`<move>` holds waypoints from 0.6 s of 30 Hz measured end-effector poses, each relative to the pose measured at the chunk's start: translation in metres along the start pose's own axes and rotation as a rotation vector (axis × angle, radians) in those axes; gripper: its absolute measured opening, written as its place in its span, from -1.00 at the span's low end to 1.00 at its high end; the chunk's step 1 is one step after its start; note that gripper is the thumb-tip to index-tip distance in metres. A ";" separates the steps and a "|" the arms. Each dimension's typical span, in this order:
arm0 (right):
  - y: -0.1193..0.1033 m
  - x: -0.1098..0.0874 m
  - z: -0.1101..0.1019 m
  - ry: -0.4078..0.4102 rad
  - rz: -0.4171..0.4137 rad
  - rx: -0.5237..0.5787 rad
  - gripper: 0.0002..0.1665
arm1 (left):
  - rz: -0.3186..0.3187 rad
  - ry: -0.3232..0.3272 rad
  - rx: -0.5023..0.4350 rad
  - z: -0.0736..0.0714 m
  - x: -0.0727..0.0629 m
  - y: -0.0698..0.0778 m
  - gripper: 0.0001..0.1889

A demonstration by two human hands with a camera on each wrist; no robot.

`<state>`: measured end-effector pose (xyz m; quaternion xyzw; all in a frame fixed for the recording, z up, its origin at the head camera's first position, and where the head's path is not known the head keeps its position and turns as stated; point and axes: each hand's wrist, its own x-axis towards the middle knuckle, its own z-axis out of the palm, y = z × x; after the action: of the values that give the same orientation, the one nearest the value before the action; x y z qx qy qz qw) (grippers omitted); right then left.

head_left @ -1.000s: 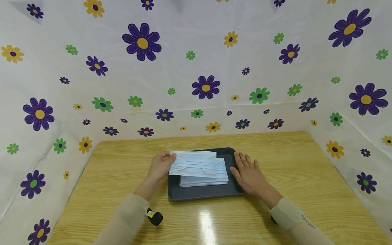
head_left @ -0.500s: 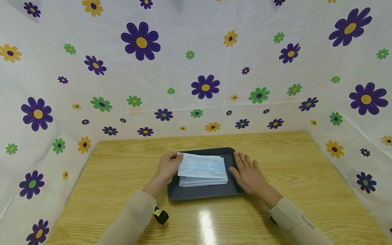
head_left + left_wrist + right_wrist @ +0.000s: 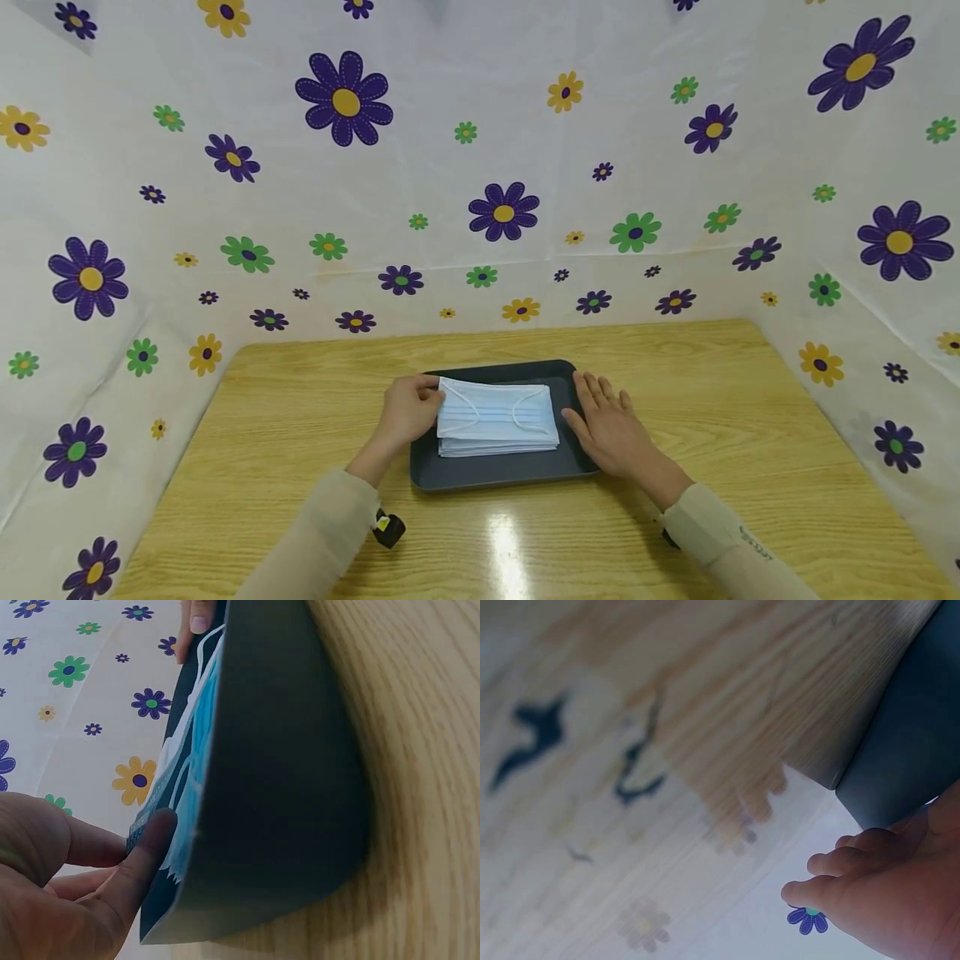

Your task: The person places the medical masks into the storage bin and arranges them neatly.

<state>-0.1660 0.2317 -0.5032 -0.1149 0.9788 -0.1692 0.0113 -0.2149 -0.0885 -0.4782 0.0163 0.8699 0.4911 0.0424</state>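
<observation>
A light blue pleated face mask with white ear loops lies over a small stack of similar masks. The stack sits in a dark grey rectangular tray. At the tray's left side, my left hand pinches the top mask's left edge between thumb and fingers; the left wrist view shows this hand just over the tray rim. My right hand rests along the tray's right rim with fingers extended, holding nothing. In the right wrist view the same hand is beside the tray's dark wall.
The tray stands on a wood-grain table. A white cloth printed with purple, yellow and green flowers surrounds the back and both sides of the table. A black device sits at my left wrist.
My left hand has moved right and brought the pinched mask down onto the stack, roughly lined up with it. The right hand has stayed at the tray's right rim.
</observation>
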 end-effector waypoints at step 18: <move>0.001 0.000 0.001 0.019 -0.015 0.013 -0.15 | 0.081 0.043 0.077 0.007 -0.001 -0.003 -0.67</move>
<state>-0.1656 0.2322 -0.5041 -0.1205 0.9769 -0.1765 0.0017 -0.2136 -0.0843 -0.4842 0.0428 0.8876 0.4587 0.0031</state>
